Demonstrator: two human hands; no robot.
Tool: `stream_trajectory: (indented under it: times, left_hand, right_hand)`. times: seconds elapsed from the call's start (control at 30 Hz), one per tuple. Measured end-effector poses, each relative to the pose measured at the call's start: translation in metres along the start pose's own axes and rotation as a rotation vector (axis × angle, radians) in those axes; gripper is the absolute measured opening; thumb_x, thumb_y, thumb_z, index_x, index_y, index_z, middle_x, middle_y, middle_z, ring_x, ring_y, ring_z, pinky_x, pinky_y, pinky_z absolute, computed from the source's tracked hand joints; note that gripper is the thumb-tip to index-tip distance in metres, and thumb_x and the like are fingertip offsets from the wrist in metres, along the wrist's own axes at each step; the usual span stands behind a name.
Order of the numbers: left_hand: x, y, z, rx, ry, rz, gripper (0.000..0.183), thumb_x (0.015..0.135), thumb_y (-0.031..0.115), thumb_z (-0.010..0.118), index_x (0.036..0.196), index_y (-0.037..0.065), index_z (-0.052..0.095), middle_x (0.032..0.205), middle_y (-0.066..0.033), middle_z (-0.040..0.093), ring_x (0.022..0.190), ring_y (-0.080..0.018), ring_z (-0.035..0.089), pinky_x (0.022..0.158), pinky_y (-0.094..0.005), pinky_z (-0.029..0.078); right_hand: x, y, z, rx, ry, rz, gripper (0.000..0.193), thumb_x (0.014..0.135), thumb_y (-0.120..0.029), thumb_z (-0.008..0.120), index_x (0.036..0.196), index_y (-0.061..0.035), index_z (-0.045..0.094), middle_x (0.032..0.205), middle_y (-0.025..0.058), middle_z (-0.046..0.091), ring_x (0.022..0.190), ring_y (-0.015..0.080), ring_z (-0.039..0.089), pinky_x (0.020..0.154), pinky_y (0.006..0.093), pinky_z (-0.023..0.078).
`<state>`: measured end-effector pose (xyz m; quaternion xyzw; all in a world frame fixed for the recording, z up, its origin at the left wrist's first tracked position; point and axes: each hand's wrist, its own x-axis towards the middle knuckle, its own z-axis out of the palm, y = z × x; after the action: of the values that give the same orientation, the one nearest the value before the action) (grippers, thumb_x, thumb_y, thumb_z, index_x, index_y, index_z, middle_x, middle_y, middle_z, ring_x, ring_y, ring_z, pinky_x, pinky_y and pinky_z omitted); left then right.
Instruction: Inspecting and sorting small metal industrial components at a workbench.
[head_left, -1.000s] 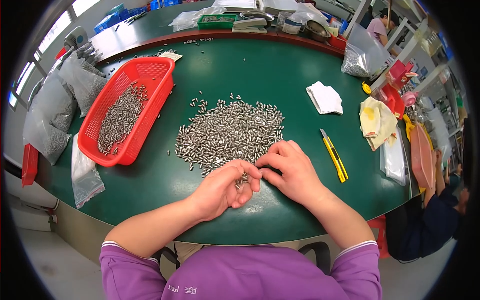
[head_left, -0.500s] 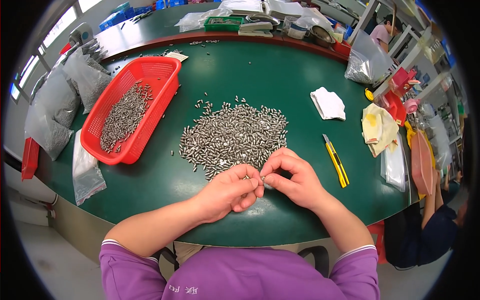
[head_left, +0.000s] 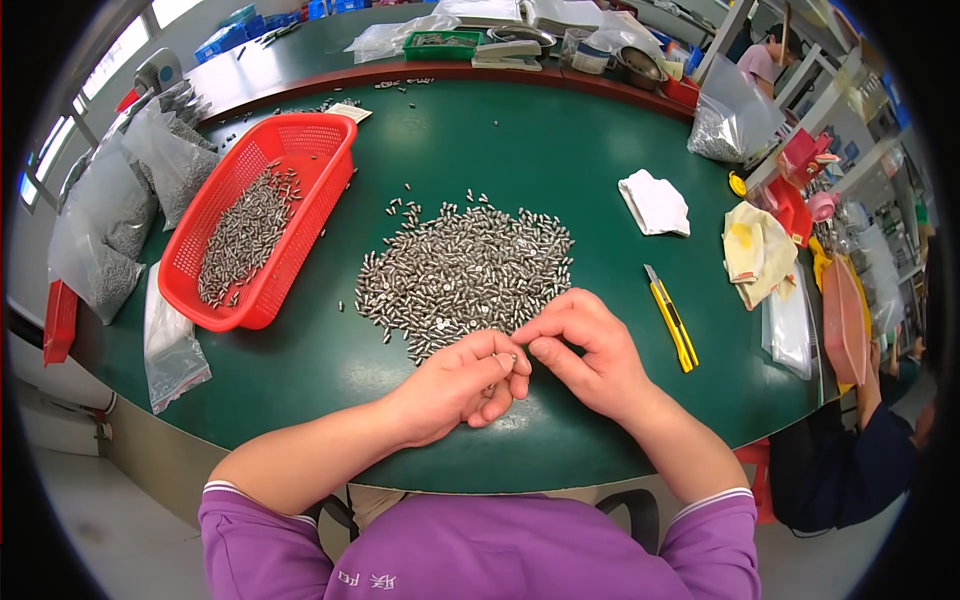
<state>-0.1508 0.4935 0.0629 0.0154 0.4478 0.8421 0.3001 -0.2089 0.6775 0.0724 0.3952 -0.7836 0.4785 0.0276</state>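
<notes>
A broad heap of small silvery metal pins with pointed ends (head_left: 465, 265) lies on the green tabletop in front of me. At its near edge my left hand (head_left: 465, 385) is closed, thumb pressed against the curled fingers, with one small metal pin (head_left: 514, 357) just showing at the fingertips. My right hand (head_left: 590, 350) is close beside it, index finger reaching to the left fingertips. Its thumb stands apart from the index finger, and nothing shows between them. Left of the heap, a red perforated basket (head_left: 315, 240) holds more of these pins.
A yellow box cutter (head_left: 672, 320) and a white folded cloth (head_left: 655, 205) lie at the right. Filled plastic bags (head_left: 100, 240) stand along the left edge. A stained cloth (head_left: 755, 250) is at the far right; a co-worker's arm (head_left: 868, 385) shows beyond.
My right thumb and index finger have parted and drawn slightly away from the left fingertips. A pin now shows at the left fingertips. The heap and basket look the same.
</notes>
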Motion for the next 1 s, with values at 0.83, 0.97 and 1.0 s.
stream_trajectory:
  times: [0.83, 0.97, 1.0]
  left_hand:
    - [0.001, -0.003, -0.005, -0.096, 0.037, 0.059, 0.01, 0.092, 0.015, 0.045, 0.095, 0.007, 0.05, 0.083, -0.0042, 0.054, 0.057, -0.0064, 0.043, 0.045, -0.0184, 0.032]
    - [0.0, -0.001, -0.003, -0.07, 0.048, 0.04, 0.008, 0.091, 0.015, 0.048, 0.095, 0.008, 0.049, 0.082, -0.0031, 0.054, 0.057, -0.0056, 0.043, 0.045, -0.0183, 0.032]
    - [0.0, -0.001, -0.003, -0.071, 0.049, 0.041, 0.008, 0.091, 0.015, 0.048, 0.095, 0.008, 0.049, 0.082, -0.0031, 0.054, 0.057, -0.0056, 0.043, 0.045, -0.0183, 0.032]
  right_hand:
    - [0.001, 0.004, -0.001, -0.266, -0.052, -0.039, 0.015, 0.073, -0.003, 0.063, 0.085, -0.0065, 0.055, 0.084, 0.0055, 0.058, 0.081, 0.0237, 0.055, 0.071, 0.033, 0.044]
    - [0.001, -0.002, -0.001, -0.168, -0.05, -0.139, 0.019, 0.07, -0.001, 0.065, 0.085, -0.0071, 0.055, 0.084, 0.0049, 0.06, 0.078, 0.0221, 0.058, 0.071, 0.0324, 0.045]
    - [0.001, -0.004, 0.0, -0.152, -0.021, -0.144, 0.021, 0.069, 0.0, 0.066, 0.086, -0.0074, 0.056, 0.084, 0.0043, 0.061, 0.076, 0.0213, 0.058, 0.07, 0.0321, 0.045]
